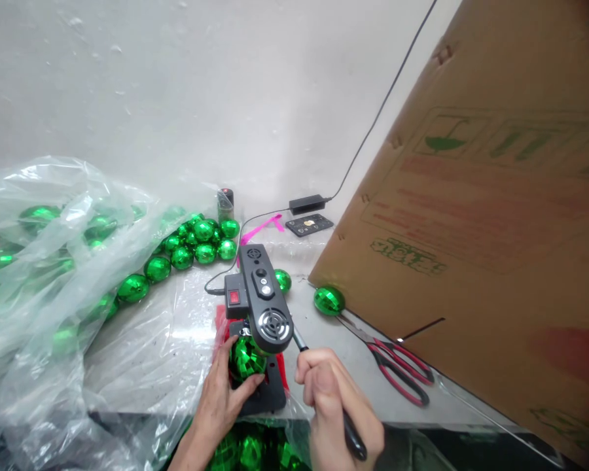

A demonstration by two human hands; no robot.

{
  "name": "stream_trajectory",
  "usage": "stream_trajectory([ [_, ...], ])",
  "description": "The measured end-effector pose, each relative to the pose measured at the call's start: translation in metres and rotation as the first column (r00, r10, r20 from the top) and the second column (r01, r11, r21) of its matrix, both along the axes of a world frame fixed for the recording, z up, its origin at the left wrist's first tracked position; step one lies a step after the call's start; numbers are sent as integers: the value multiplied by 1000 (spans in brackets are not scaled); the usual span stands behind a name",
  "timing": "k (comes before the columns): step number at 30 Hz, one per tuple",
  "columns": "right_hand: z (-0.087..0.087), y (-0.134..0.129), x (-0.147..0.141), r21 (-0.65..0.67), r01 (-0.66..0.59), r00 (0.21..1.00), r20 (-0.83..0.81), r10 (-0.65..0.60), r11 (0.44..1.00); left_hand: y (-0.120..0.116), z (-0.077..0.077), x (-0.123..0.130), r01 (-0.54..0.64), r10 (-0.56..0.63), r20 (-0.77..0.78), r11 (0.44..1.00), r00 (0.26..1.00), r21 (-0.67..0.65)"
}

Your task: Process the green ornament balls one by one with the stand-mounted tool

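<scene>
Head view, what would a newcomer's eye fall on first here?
Probably the shiny green balls heaped on the left, partly behind clear plastic, and the big cardboard box filling the right side. Then the black machine near the centre: the left hand holds a green ball at its near end while the right hand grips a black-handled lever.

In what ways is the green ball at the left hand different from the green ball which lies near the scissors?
The ball at the left hand is held between thumb and fingers of the left hand; the ball near the scissors lies on the table with no hand on it.
The first is partly hidden by the black machine; the second is almost fully visible.
Both are shiny green with flat, mirror-like facets.
</scene>
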State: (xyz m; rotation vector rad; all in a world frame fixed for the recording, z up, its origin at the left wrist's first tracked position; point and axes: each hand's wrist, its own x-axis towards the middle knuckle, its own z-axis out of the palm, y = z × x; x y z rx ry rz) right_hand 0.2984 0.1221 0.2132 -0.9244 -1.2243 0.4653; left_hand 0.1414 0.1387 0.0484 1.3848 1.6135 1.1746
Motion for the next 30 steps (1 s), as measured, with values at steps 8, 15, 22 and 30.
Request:
stream_trajectory([
  [8, -4, 9, 12, 142, -66, 992, 120, 49, 988, 13, 11, -18, 62, -47, 113, 989, 992, -132],
  [15, -1, 8, 9, 148, -65, 990, 130, 46, 987, 34, 28, -36, 262, -210, 239, 941, 948, -215],
  [22, 1, 12, 9, 172, -76, 990, 130, 54, 982, 42, 26, -44, 339, -282, 260, 918, 923, -208],
  [30, -3, 12, 10, 172, -91, 990, 121, 71, 981, 34, 21, -27, 231, -215, 141, 967, 966, -108],
])
